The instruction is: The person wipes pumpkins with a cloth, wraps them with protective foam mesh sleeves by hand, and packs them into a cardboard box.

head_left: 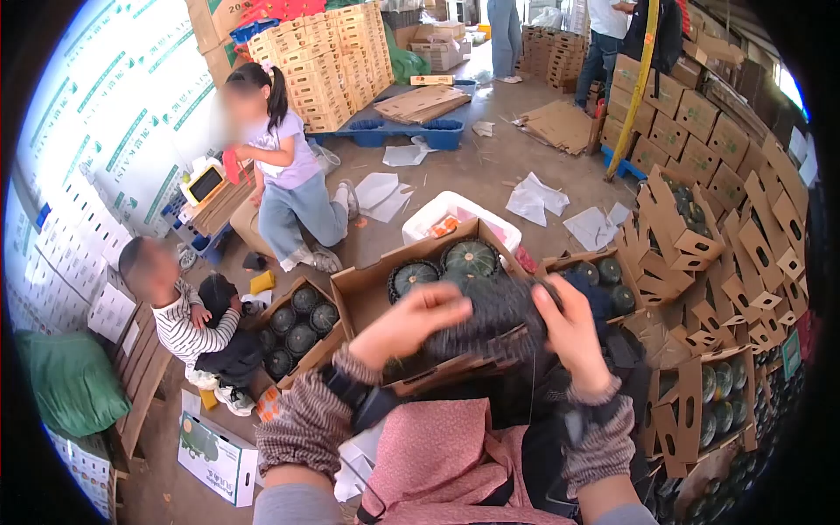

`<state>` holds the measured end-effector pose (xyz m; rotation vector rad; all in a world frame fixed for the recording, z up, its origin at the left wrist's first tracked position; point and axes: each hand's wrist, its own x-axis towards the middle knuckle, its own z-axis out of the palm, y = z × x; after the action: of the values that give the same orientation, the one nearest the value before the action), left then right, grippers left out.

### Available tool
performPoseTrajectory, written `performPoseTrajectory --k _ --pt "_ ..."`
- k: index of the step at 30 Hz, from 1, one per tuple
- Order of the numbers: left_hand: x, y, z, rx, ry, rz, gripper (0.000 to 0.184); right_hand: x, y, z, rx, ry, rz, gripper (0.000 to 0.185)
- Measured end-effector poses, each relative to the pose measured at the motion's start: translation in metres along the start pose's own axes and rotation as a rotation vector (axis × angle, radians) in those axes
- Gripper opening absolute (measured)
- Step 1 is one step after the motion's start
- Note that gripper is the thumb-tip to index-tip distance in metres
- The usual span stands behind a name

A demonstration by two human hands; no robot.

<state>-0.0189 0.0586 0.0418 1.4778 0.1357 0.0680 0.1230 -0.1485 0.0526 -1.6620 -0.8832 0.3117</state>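
Observation:
Both my hands are raised over an open cardboard box (pixel 360 302) that holds dark green pumpkins (pixel 471 258) in black nets. Between my left hand (pixel 418 322) and my right hand (pixel 570 331) stretches a dark net (pixel 494 319), blurred by motion. My left fingers are bent at the net's left side, and my right thumb and fingers hold its right side. Whatever lies inside the net is hard to make out. A smaller box of pumpkins (pixel 300 337) stands left of the large box.
Two people, one seated (pixel 197 328) and one bending (pixel 293 175), are at the left. A white foam box (pixel 503 229) stands behind the pumpkins. More pumpkin boxes (pixel 700 411) and stacked cartons (pixel 691 118) fill the right. Paper sheets (pixel 534 199) lie on the floor.

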Motion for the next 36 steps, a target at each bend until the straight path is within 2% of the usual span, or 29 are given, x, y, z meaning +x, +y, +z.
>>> performPoseTrajectory --k 1,2,3,5,7,8,9,11,13,15,16,17,19,21,22,24,26,27,28,30,31,33,34,35,36 --pt "0.023 -0.008 -0.017 0.253 0.151 0.136 0.025 0.022 0.023 0.014 -0.214 0.127 -0.117 0.022" --pt "0.043 -0.019 -0.03 0.573 0.337 0.247 0.025 0.038 0.041 0.029 -0.268 0.158 -0.053 0.024" --pt "0.058 -0.028 -0.037 0.84 0.461 0.288 0.026 0.054 0.081 0.044 -0.395 0.18 -0.105 0.029" --pt "0.087 -0.072 -0.047 0.809 0.586 0.292 0.028 0.059 0.068 0.075 -0.081 0.123 0.395 0.032" --pt "0.081 -0.077 -0.046 0.485 0.573 0.141 0.025 0.066 0.126 0.095 -0.236 0.356 0.036 0.031" --pt "0.075 -0.081 -0.045 0.322 0.562 0.062 0.024 0.059 0.119 0.096 -0.239 0.363 0.011 0.029" --pt "0.063 -0.079 -0.04 0.343 0.601 0.116 0.021 0.051 0.102 0.097 -0.24 0.372 -0.016 0.027" --pt "0.032 -0.076 -0.029 0.388 0.674 0.218 0.016 0.037 0.082 0.104 -0.108 0.387 -0.024 0.022" --pt "0.022 -0.089 -0.041 0.314 0.71 0.229 0.012 0.037 0.084 0.109 -0.213 0.305 0.064 0.025" --pt "0.019 -0.095 -0.042 -0.003 0.756 0.1 0.012 0.048 0.109 0.111 -0.213 0.245 0.112 0.028" --pt "0.019 -0.103 -0.042 0.02 0.774 0.084 0.013 0.055 0.115 0.109 -0.185 0.225 0.058 0.03" --pt "0.021 -0.108 -0.045 0.045 0.788 0.076 0.015 0.059 0.119 0.103 -0.255 0.145 0.107 0.033" --pt "0.017 -0.094 -0.044 0.772 0.829 0.104 0.02 0.059 0.121 0.098 -0.298 0.121 0.059 0.033" --pt "0.019 -0.1 -0.045 0.955 0.918 0.328 0.024 0.055 0.103 0.099 -0.547 0.201 0.08 0.029" --pt "0.02 -0.096 -0.044 0.856 0.881 0.28 0.024 0.051 0.091 0.1 -0.673 0.236 0.099 0.027" --pt "0.02 -0.081 -0.041 0.657 0.798 0.176 0.024 0.048 0.085 0.103 -0.483 0.26 0.142 0.027" --pt "0.013 -0.05 -0.022 0.641 0.79 0.022 0.024 0.037 0.056 0.103 -0.298 0.25 0.16 0.025" --pt "0.009 -0.035 -0.014 0.634 0.785 -0.049 0.024 0.029 0.052 0.106 -0.329 0.23 -0.056 0.019" --pt "0.002 -0.031 -0.009 0.768 0.617 0.084 0.026 0.019 0.043 0.107 -0.493 0.148 -0.121 0.024" --pt "-0.009 -0.042 -0.006 1.025 0.511 0.215 0.032 0.004 0.032 0.11 -0.719 -0.014 -0.185 0.044" --pt "-0.013 -0.044 -0.009 1.152 0.458 0.287 0.035 0.003 0.031 0.106 -0.733 -0.068 -0.205 0.044" --pt "-0.022 -0.048 -0.026 0.907 0.361 0.178 0.052 0.006 0.029 0.096 -0.759 -0.174 -0.248 0.045" --pt "-0.028 -0.042 -0.028 0.816 0.324 0.134 0.06 0.006 0.027 0.096 -0.768 -0.168 -0.269 0.058" --pt "-0.034 -0.037 -0.027 0.722 0.287 0.09 0.068 0.008 0.027 0.098 -0.807 -0.179 -0.26 0.057" --pt "-0.035 -0.04 -0.029 0.785 0.287 0.093 0.073 0.011 0.027 0.1 -0.846 -0.198 -0.254 0.056"
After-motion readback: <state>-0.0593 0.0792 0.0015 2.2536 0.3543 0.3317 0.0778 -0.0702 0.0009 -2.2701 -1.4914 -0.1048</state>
